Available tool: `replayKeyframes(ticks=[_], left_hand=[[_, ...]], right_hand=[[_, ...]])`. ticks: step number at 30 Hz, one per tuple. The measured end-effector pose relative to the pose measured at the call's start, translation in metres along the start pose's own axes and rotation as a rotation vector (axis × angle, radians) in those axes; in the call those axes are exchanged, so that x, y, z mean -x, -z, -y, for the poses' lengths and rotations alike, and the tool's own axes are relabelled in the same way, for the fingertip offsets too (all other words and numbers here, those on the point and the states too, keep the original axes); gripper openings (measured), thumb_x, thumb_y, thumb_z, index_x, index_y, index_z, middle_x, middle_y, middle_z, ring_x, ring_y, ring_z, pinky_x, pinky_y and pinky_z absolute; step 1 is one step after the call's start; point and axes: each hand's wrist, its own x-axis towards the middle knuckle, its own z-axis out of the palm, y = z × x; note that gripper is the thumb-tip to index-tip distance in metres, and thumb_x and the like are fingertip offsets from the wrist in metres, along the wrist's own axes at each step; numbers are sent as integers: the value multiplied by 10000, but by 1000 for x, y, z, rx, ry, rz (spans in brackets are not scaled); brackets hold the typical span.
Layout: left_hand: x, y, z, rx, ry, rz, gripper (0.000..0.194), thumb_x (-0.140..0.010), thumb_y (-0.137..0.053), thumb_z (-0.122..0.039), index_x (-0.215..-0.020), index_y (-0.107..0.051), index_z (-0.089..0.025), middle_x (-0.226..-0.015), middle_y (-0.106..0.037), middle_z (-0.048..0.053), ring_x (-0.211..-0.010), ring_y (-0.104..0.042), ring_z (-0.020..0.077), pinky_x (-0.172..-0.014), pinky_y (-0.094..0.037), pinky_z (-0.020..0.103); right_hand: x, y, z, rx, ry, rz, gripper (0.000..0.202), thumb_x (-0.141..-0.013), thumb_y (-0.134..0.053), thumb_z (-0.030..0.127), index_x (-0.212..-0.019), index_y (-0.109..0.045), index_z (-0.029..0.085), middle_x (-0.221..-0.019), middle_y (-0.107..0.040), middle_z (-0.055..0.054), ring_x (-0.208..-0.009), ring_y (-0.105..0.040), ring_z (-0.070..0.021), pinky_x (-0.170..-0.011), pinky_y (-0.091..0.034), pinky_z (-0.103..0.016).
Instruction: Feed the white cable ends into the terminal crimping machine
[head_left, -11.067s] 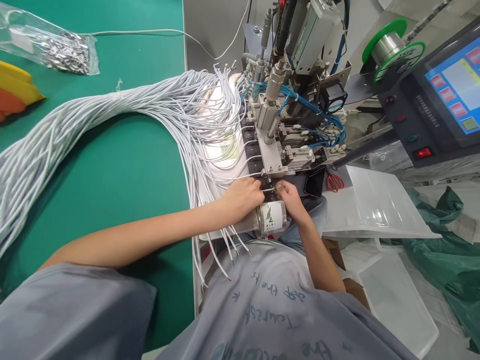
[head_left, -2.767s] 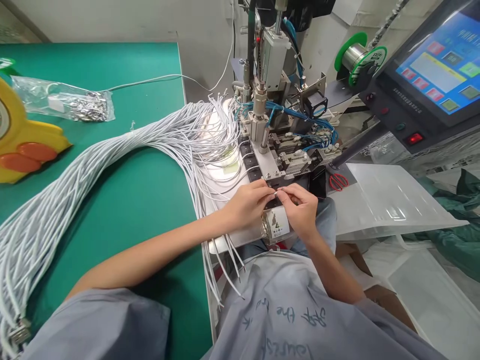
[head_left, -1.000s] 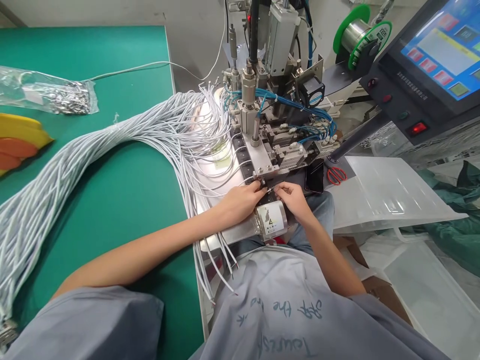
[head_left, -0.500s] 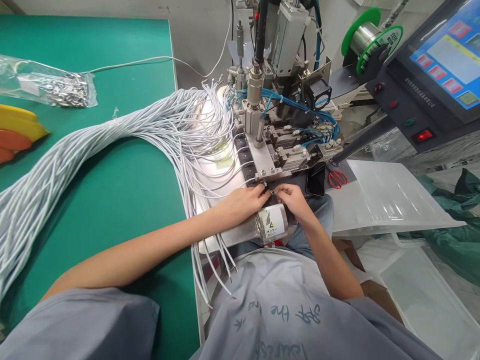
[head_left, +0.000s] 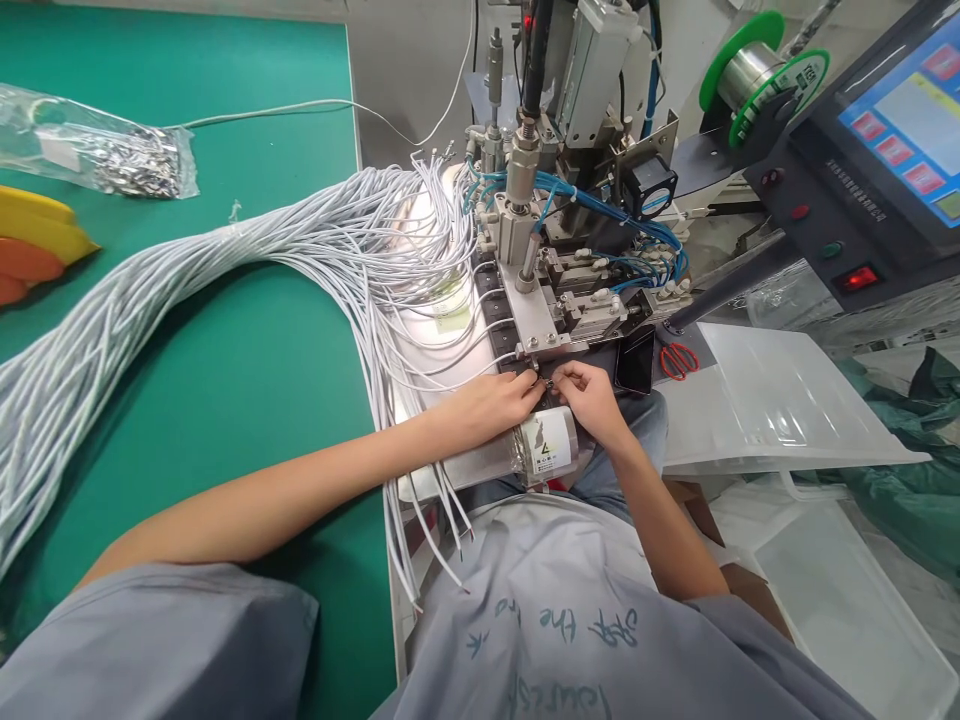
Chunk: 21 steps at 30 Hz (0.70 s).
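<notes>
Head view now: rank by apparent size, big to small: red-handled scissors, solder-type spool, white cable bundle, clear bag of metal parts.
1. White cable bundle
2. Clear bag, though cut off at the left edge
3. Spool
4. Red-handled scissors

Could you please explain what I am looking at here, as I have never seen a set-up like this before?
Of course. There is no robot: these are a person's bare left hand and right hand, seen by a camera worn on their head and looking down. In front of them stands a bench machine with metal cylinders and blue tubes; its screen is at the right. On the green table lie a thick bundle of white cables and a clear bag of small shiny pieces. The fingertips of both hands meet at a small piece by the machine's near end, too small and covered to identify.
</notes>
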Motion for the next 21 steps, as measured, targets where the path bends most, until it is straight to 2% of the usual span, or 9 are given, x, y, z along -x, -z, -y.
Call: replayKeyframes(ticks=[6,9,14,17,21], left_hand=[[0,-1,-1,-88,-25,-15,359,-883,-333,-26,-1188,-524,-30,-883,-580,113,-701,-610,187,-582,-465,300],[-1,-1,-1,-121,-38,-9,364,-885,-323,-24,-1180,-535,-28,-904,-586,117,-699,-605,180,-599,-467,301],[-2,1,-2,-114,-38,8,364,-887,-306,-22,-1164,-542,-32,-909,-586,116,-697,-599,174,-600,-452,304],[-3,1,-2,-98,-38,16,351,-883,-324,-26,-1150,-551,-38,-919,-585,114,-692,-598,175,-595,-440,309],[-1,4,-4,-64,4,14,330,-880,-372,-49,-1152,-558,-56,-929,-591,104,-716,-605,184,-545,-400,305]], right_hand=[[-1,0,-3,37,-27,8,242,-717,-572,390,-641,-552,161,-557,-535,16,-530,-485,-96,-536,-413,-238],[-1,0,-2,8,-34,7,236,-724,-575,391,-699,-578,156,-640,-582,-5,-571,-523,-106,-513,-417,-228],[-1,1,3,-24,-36,5,210,-673,-617,365,-689,-575,160,-657,-573,0,-588,-533,-105,-508,-438,-222],[-1,1,4,-79,-118,-4,212,-640,-629,360,-672,-553,165,-620,-545,12,-570,-517,-101,-505,-430,-224],[1,0,5,-127,-200,71,248,-667,-605,403,-668,-507,176,-574,-484,35,-516,-434,-75,-477,-354,-208]])
